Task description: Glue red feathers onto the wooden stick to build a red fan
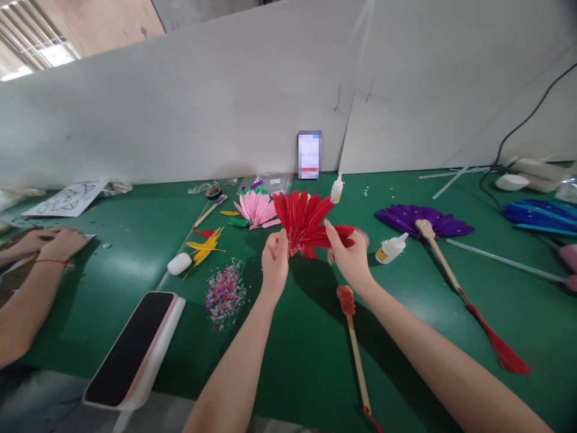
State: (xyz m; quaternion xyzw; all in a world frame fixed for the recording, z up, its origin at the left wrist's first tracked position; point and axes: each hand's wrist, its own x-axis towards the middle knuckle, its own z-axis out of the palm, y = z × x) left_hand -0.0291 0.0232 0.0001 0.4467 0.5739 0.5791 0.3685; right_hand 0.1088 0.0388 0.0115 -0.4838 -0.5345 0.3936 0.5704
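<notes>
Red feathers (303, 216), spread like a fan, are held up between the person's two hands over the middle of the counter (297, 355). The left hand (274, 255) grips their lower left edge between thumb and curled fingers; the right hand (349, 252) pinches the feathers that point sideways on the right.

Nearest, a wooden handle (358, 361) lies below the right hand, its wide end coated red and a red cord at its near end. To the left, a device with a black screen (133, 349) reaches the counter's near edge. Between it and the left forearm is a heap of multicoloured bits (226, 293), with a white rounded case (179, 264) and yellow feathers (207, 245) just beyond.

On the far left rest another person's hands (63, 243), a red string around one wrist; whether they hold anything I cannot tell. Right of the red feathers is a white nozzle bottle (391, 248), then a purple feather fan (415, 216) with a pale handle and red tassel (498, 343). Blue feathers (541, 216) lie at the right edge.

Farther back, pink feathers (255, 208) lie behind the left hand, and a second nozzle bottle (336, 189) stands behind the red ones. A lit phone (309, 155) is propped upright against the pale wall (180, 120).
</notes>
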